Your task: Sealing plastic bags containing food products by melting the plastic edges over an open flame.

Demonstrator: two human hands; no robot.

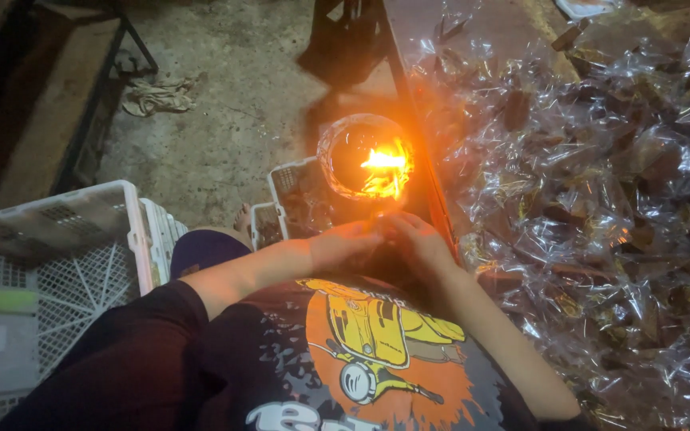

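My left hand [343, 241] and my right hand [414, 238] meet in front of my chest, fingers pinched together on a small clear plastic packet [378, 217] that is mostly hidden between them. Just beyond my fingertips an open flame [383, 162] burns inside a round tin holder [337, 152]. To my right a wooden table [489, 24] carries a large heap of clear plastic packets with dark brown contents [600, 183].
A white plastic crate [57, 255] stands at my left. A smaller white basket [289, 187] with dark contents sits on the concrete floor behind the flame. A crumpled rag [157, 94] lies further off, next to a dark bench frame [97, 96].
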